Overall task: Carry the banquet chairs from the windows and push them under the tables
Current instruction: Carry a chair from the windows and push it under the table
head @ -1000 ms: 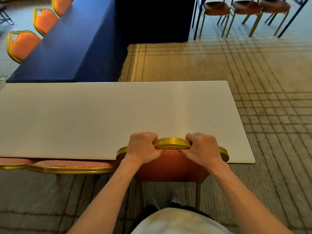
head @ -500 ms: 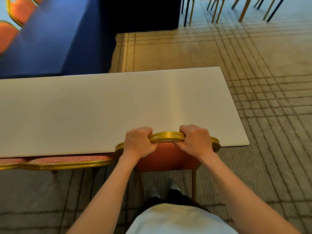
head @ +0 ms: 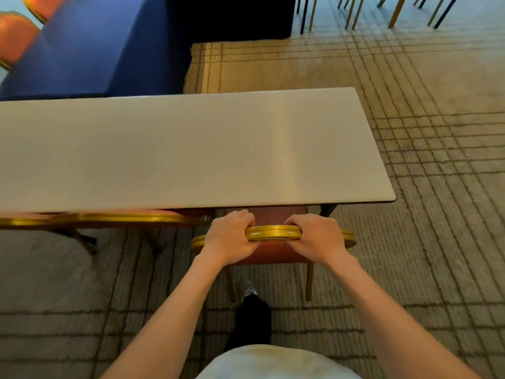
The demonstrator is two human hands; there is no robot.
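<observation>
A banquet chair (head: 273, 233) with a gold frame and red upholstery stands at the near edge of the bare white table (head: 191, 149), near its right end. Its seat reaches under the tabletop, and a strip of red seat shows between the table edge and the backrest. My left hand (head: 229, 237) grips the gold top rail on the left. My right hand (head: 314, 237) grips the same rail on the right. Both hands have fingers curled over the rail.
Two more red and gold chairs (head: 114, 218) are tucked under the same table to the left. A blue-draped table (head: 95, 45) with orange chairs (head: 16, 34) stands beyond. Chair legs (head: 393, 9) line the far right. Patterned carpet (head: 423, 132) lies to the right.
The chair's backrest now sits a little away from the table edge, with a strip of seat showing where earlier the rail overlapped the tabletop. Both hands keep their grip.
</observation>
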